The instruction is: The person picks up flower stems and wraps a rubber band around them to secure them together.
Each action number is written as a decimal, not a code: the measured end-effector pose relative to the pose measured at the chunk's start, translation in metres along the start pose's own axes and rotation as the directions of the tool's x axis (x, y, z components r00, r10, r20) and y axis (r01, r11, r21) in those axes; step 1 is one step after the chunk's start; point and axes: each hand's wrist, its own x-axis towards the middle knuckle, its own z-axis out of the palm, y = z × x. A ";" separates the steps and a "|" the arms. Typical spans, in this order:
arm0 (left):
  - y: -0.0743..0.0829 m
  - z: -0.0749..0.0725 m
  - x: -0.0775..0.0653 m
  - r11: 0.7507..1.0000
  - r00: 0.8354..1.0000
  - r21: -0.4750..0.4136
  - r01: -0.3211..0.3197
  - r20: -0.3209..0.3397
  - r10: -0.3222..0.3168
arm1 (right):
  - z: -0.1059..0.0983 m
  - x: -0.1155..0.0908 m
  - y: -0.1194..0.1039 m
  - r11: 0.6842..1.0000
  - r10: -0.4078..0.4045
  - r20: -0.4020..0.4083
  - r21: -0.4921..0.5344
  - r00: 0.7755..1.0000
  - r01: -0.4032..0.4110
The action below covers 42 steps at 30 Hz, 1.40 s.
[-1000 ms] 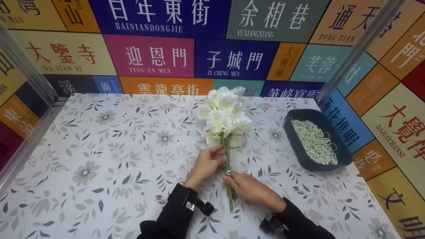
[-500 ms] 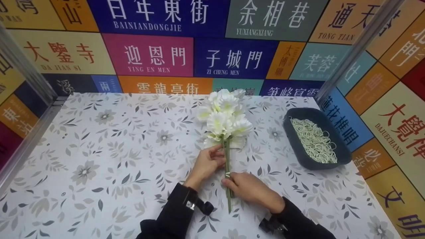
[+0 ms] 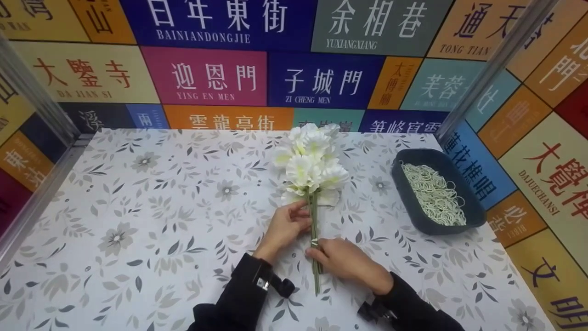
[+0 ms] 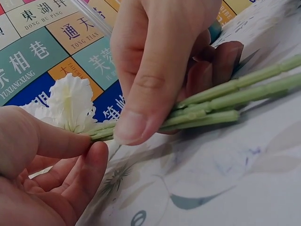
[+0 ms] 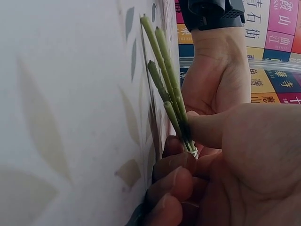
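Observation:
A bunch of white artificial flowers [image 3: 308, 165] points away from me, blooms toward the back wall. Just below the blooms, my left hand [image 3: 285, 229] pinches the green stems [image 3: 314, 218] between thumb and fingers. Lower down, my right hand [image 3: 349, 263] grips the same stems, its thumb [image 4: 137, 123] laid across them in the left wrist view. A pale rubber band [image 3: 314, 242] circles the stems right at the right hand's fingertips. Beyond that hand, the cut stem ends [image 5: 157, 35] stick out at uneven lengths in the right wrist view.
A dark grey plastic bin [image 3: 477, 219] holding many pale rubber bands [image 3: 434, 195] stands at the right of the table. The table [image 3: 183, 197] has a leaf-and-flower cover. Panels printed with lettering [image 3: 202, 76] rise behind it and at both sides.
The blooms and the rubber band have shifted slightly toward me, and the lower stem ends a little to the left. Both hands keep their hold on the stems.

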 end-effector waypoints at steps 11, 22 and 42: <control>-0.003 -0.001 -0.002 0.999 0.999 0.022 0.025 -0.021 -0.024 | 0.005 0.001 0.001 1.000 0.008 0.001 0.004 1.000 -0.008; -0.005 -0.001 -0.005 1.000 1.000 0.025 0.005 -0.018 -0.004 | 0.006 0.000 -0.002 1.000 0.026 0.006 0.006 1.000 -0.026; 0.012 -0.005 -0.011 0.988 0.997 0.146 -0.055 -0.040 0.061 | -0.021 -0.011 -0.003 1.000 -0.007 0.114 0.023 0.993 0.005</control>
